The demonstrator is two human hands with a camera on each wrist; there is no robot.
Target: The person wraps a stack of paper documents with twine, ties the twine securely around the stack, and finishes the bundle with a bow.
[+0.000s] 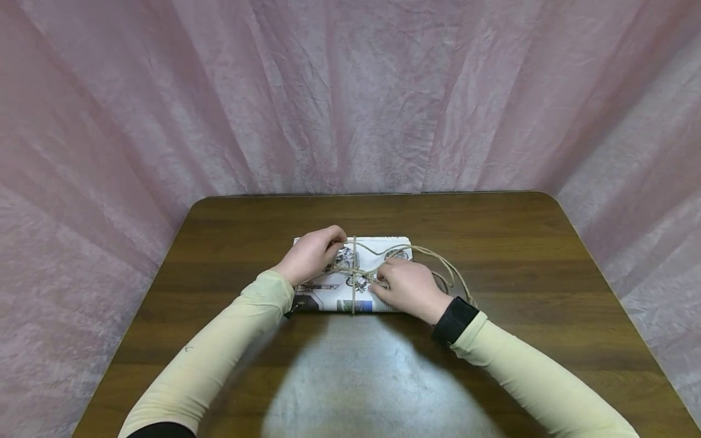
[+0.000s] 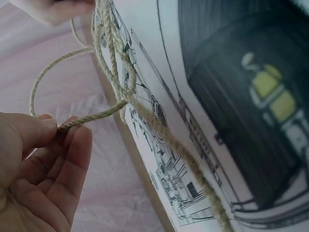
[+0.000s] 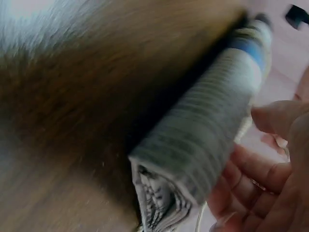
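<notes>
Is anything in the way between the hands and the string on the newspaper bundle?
Nothing visible is. The left hand already pinches a strand of the twine, and the right hand rests on the stack of newspapers right where the twine crosses. Loose loops trail off to the right on the table.

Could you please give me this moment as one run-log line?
left hand: pinches twine | right hand: on twine | newspaper bundle: on table

A dark brown wooden table [image 1: 509, 243] with rounded corners is standing against a pink draped backdrop. A folded stack of newspapers [image 1: 328, 286], bound crosswise with jute twine [image 1: 354, 267], is lying flat near its middle; loose twine is trailing, seemingly onto the tabletop, to the right.
</notes>
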